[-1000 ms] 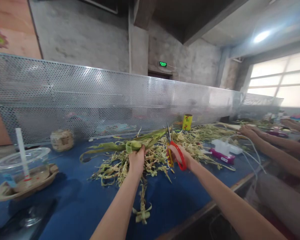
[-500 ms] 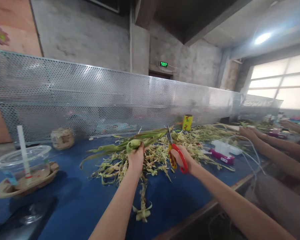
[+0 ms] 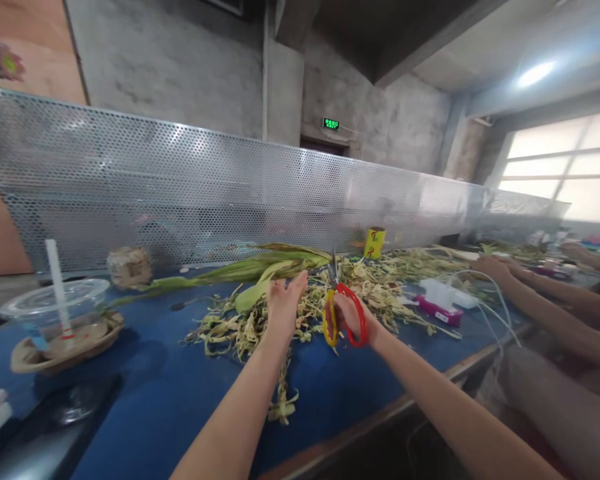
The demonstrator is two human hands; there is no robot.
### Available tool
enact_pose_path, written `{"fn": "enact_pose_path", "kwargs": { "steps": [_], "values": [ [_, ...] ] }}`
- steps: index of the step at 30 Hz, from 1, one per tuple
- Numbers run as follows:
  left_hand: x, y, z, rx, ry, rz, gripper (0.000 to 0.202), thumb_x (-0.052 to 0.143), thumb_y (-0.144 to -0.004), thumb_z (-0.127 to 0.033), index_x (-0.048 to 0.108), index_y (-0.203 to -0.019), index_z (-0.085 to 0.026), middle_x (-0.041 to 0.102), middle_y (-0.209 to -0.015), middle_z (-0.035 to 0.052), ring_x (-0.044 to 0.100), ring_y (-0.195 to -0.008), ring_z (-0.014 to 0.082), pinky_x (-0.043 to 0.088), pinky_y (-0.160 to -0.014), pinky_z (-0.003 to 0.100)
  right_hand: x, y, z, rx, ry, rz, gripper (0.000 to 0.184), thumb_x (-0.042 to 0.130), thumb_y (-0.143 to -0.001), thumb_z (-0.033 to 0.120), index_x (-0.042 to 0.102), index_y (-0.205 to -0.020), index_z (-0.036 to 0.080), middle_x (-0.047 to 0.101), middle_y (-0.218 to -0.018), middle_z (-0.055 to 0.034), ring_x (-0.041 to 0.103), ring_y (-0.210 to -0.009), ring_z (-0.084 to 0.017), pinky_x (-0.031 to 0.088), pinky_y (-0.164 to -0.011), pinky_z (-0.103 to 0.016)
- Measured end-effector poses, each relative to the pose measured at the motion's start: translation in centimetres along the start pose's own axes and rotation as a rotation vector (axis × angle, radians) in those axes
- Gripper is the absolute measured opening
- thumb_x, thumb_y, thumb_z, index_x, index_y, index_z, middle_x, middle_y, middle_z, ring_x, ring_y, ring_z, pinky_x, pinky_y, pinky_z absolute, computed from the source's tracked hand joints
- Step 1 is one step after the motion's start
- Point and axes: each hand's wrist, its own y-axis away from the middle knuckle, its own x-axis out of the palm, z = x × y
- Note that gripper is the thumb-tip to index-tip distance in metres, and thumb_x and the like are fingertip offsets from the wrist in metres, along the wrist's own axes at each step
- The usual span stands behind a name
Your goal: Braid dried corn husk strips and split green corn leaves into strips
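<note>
My left hand (image 3: 284, 301) is raised over the blue table (image 3: 145, 393) with its fingers stretched upward and holds nothing. Just beyond its fingertips lies a long bundle of green leaves (image 3: 250, 268), and one green strip (image 3: 250, 297) lies right beside the hand. My right hand (image 3: 353, 317) grips the scissors with red and yellow handles (image 3: 344, 312), blades pointing up towards the leaf bundle's right end. A heap of dry yellowish leaf scraps (image 3: 240, 328) spreads under and around both hands.
A perforated metal screen (image 3: 190, 187) runs along the table's back. At left stand a lidded plastic cup with a straw (image 3: 55, 303) on a woven tray (image 3: 67, 347) and a woven ball (image 3: 129, 267). A yellow can (image 3: 374, 243), a pink-and-white box (image 3: 437, 303) and a co-worker's arms (image 3: 545, 300) are at right.
My left hand has let go of the green leaf bundle and opened. The bundle now lies farther back and left on the table. My right hand with the scissors has dropped slightly.
</note>
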Motion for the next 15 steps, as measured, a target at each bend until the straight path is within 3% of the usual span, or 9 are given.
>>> {"fn": "enact_pose_path", "kwargs": {
  "steps": [5, 9, 15],
  "values": [
    [0.7, -0.1, 0.3, 0.061, 0.076, -0.043, 0.026, 0.066, -0.06, -0.007, 0.059, -0.083, -0.017, 0.067, -0.089, 0.0037, 0.061, -0.091, 0.0155, 0.045, -0.086, 0.031, 2.5, -0.1, -0.4, 0.053, -0.058, -0.011, 0.013, 0.043, -0.066, 0.021, 0.038, -0.054, 0.02, 0.039, -0.037, 0.0071, 0.037, -0.03, -0.008, 0.035, -0.031, -0.02],
    [0.5, -1.4, 0.6, 0.091, 0.094, -0.091, 0.032, 0.064, -0.062, -0.004, 0.059, -0.09, -0.02, 0.067, -0.092, 0.0022, 0.062, -0.088, 0.0139, 0.047, -0.084, 0.028, 3.3, -0.1, -0.8, 0.082, -0.104, 0.034, 0.018, 0.046, -0.068, 0.023, 0.035, -0.053, 0.021, 0.034, -0.036, 0.0076, 0.035, -0.031, -0.008, 0.033, -0.03, -0.02],
    [2.0, -1.9, 1.2, 0.088, 0.015, -0.096, 0.035, 0.067, -0.061, -0.006, 0.06, -0.092, -0.021, 0.066, -0.095, 0.0017, 0.061, -0.088, 0.0146, 0.048, -0.081, 0.028, 2.1, 0.0, 0.1, 0.205, -0.254, 0.024, 0.032, 0.051, -0.07, 0.051, 0.046, -0.07, 0.02, 0.042, -0.053, 0.0051, 0.041, -0.04, -0.008, 0.043, -0.038, -0.022]
  ]
}}
